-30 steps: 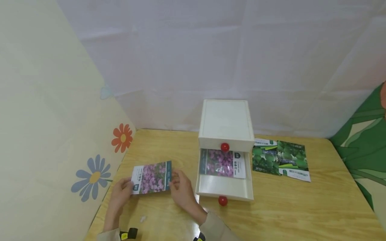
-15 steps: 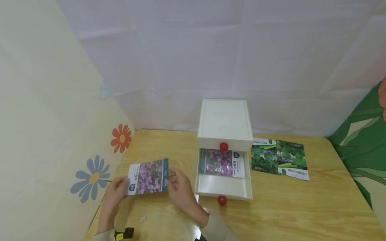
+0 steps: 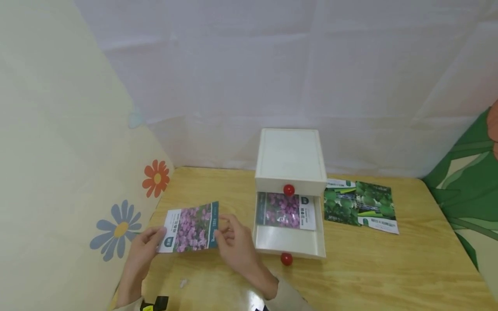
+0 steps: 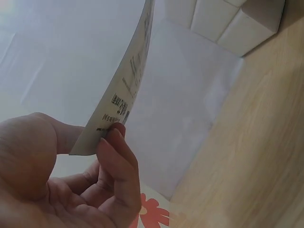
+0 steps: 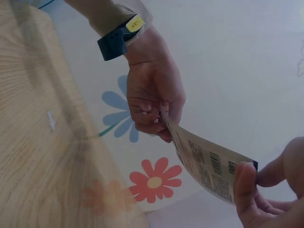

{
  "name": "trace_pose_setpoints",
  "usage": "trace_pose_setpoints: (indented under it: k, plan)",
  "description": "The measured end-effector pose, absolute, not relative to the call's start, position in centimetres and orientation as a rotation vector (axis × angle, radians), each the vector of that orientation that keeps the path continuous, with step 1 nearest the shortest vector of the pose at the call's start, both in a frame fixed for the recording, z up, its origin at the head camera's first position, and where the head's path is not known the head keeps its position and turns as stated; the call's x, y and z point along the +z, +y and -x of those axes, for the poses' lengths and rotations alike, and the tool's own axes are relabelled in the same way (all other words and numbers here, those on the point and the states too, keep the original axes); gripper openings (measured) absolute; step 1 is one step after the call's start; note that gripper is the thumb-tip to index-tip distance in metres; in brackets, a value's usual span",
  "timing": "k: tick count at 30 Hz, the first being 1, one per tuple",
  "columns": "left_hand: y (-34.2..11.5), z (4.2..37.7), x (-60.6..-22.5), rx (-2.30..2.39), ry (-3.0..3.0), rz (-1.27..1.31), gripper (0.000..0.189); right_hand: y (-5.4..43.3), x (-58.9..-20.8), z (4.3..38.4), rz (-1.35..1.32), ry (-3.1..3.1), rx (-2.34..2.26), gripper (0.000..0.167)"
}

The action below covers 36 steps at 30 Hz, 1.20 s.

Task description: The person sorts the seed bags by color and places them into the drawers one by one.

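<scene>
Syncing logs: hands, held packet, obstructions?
Left hand, right hand pinch opposite ends of flower packet. Held above table. Similar packet in open drawer; nothing seen blocking.

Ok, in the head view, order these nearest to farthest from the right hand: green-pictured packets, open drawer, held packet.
1. Held packet: touching the right hand, on its left.
2. Open drawer: on the hand's right.
3. Green-pictured packets: right, past the drawer.

1. The right hand [image 5: 266,212] is pinching one end of a printed packet [image 5: 204,164].
2. The left hand [image 5: 154,92] is gripping its other end.
3. A red flower [image 5: 154,182] and a blue flower [image 5: 114,118] are showing behind.
</scene>
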<state>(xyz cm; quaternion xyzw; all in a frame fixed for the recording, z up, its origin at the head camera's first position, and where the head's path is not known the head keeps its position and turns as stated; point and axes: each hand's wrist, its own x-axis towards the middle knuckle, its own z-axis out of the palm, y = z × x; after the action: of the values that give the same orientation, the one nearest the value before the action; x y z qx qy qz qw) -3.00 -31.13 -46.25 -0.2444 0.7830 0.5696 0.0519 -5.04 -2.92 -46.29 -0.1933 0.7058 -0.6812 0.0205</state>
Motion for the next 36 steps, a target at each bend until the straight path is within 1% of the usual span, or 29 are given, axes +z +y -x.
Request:
trace_pose_setpoints:
  k: [9,17,25,31,36]
  plan:
    - [-30.4,2.9,-45.0,1.819,2.369,0.669,0.045,-1.7,-44.8,5.1,0.539,2.183,-2.105,0.039]
    - [-29.2,2.8,-44.6,1.907,2.372,0.617,0.024,0.1,-44.7,5.0,0.52,2.229,-2.117,0.037]
    - [-27.4,3.2,-44.7,1.888,2.402,0.473,0.026,2.6,-44.5,5.0,0.445,2.246,-2.109,0.039]
    - [-25.9,3.8,-44.5,1.82,2.421,0.42,0.023,4.8,-44.8,5.0,0.417,2.223,-2.13,0.041]
    - [-24.9,4.6,-44.4,1.822,2.405,0.278,0.021,6.8,-45.0,4.9,0.401,2.23,-2.128,0.039]
